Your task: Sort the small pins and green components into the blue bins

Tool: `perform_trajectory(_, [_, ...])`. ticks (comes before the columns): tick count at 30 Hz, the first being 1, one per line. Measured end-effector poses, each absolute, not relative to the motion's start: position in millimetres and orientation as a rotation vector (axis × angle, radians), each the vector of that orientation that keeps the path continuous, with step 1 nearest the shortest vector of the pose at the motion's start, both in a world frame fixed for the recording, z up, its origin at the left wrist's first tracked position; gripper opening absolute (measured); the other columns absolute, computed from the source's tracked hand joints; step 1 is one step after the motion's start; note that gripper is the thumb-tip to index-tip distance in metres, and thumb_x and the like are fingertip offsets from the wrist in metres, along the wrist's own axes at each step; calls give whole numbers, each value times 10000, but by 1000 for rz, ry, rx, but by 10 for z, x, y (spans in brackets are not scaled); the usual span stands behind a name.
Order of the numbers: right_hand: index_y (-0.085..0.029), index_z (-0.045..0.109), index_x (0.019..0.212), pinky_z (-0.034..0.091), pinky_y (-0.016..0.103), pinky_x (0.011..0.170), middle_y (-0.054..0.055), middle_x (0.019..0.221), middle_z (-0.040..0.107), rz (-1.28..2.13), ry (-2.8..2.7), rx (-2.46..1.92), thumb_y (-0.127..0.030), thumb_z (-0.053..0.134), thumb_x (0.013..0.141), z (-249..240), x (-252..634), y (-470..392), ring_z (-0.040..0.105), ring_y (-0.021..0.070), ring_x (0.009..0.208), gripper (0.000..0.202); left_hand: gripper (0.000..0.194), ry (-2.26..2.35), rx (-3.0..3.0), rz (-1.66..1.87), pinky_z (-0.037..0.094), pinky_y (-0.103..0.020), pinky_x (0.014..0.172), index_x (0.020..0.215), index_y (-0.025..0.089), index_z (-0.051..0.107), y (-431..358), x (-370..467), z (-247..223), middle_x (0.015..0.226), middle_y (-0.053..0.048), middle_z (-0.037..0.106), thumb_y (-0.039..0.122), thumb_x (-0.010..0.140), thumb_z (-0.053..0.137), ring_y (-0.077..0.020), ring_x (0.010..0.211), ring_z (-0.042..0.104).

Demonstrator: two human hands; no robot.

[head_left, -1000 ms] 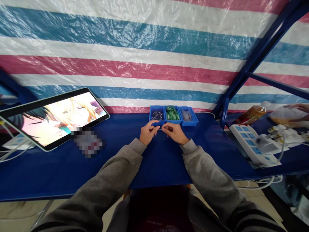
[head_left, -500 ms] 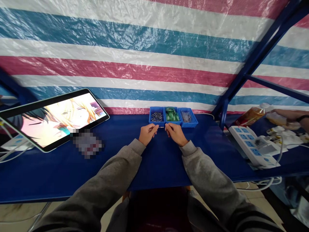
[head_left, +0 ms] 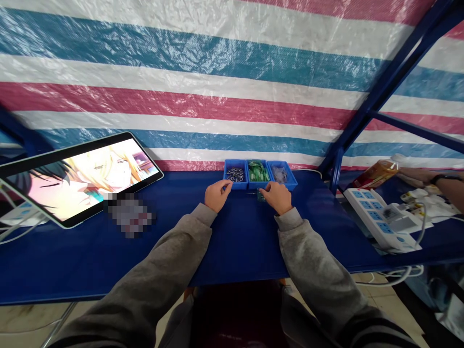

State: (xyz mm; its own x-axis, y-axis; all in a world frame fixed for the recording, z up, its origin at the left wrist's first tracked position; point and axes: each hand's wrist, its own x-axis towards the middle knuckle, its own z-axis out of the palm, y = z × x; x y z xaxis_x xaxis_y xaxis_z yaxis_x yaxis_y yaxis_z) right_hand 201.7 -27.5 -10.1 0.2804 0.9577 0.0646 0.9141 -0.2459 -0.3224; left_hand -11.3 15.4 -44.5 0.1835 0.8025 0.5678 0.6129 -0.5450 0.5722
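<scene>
My right hand (head_left: 278,197) is closed in a pinch just in front of the bins, holding a small translucent green piece (head_left: 260,195). A thin dark rod (head_left: 251,194) sticks out of its left side, toward my other hand. My left hand (head_left: 217,195) is closed too, thumb against fingers, at the front left of the left bin; anything between its fingertips is hidden. Three blue bins stand side by side: the left bin (head_left: 236,185) has many small dark and silver metal pieces (head_left: 235,174), the middle one green pieces (head_left: 257,171), the right one clear pieces (head_left: 280,174).
On the left of the blue table (head_left: 239,241) a tablet (head_left: 83,179) leans, with a blurred-out object (head_left: 132,216) in front. To the right are a power strip (head_left: 377,217), chargers and a bottle (head_left: 377,173). Another person's arm (head_left: 447,186) reaches in at far right.
My hands have drawn apart from the small metal piece between them. The green piece now shows at my right fingertips. The other person's arm at far right has shifted.
</scene>
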Motion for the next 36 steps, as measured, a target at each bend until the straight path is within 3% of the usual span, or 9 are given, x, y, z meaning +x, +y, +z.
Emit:
perform_trajectory(4, [-147, 666, 1030, 464, 338, 771, 176, 1022, 678, 200, -1772, -2391, -570, 584, 825, -58, 2084, -280, 651, 286, 969, 478, 202, 1301, 2245, 1233, 438, -230, 608, 837, 175, 711, 13, -164, -500, 724, -17, 708, 284, 875, 544, -113, 526, 544])
perform_trajectory(10, [-104, 676, 1036, 466, 361, 816, 221, 1044, 666, 199, -1878, -2426, -655, 601, 774, -81, 2037, -295, 648, 309, 1007, 615, 186, 1306, 2263, 1162, 441, -225, 605, 826, 177, 712, 21, -151, -489, 662, -5, 691, 261, 869, 552, -117, 527, 573])
perform_trajectory(22, [-100, 695, 993, 479, 325, 761, 207, 1011, 680, 82, -1986, -2381, -326, 524, 841, -121, 1939, -313, 671, 296, 953, 321, 186, 1284, 2240, 1132, 437, -206, 590, 823, 183, 708, 15, -151, -514, 596, 15, 672, 279, 863, 553, -107, 505, 581])
perform_trajectory(32, [-112, 691, 1000, 462, 311, 766, 192, 985, 681, 126, -2153, -2266, -263, 582, 807, -185, 1924, -294, 660, 281, 954, 268, 194, 1210, 2261, 1131, 449, -226, 578, 835, 184, 712, 14, -147, -530, 587, 7, 674, 282, 871, 548, -120, 492, 575])
perform_trajectory(36, [-127, 702, 950, 452, 304, 738, 161, 946, 692, 158, -2258, -2181, -276, 569, 813, -193, 1922, -278, 650, 276, 942, 241, 185, 1139, 2306, 1125, 469, -235, 618, 864, 182, 714, 6, -147, -534, 731, -22, 714, 260, 875, 547, -121, 548, 586])
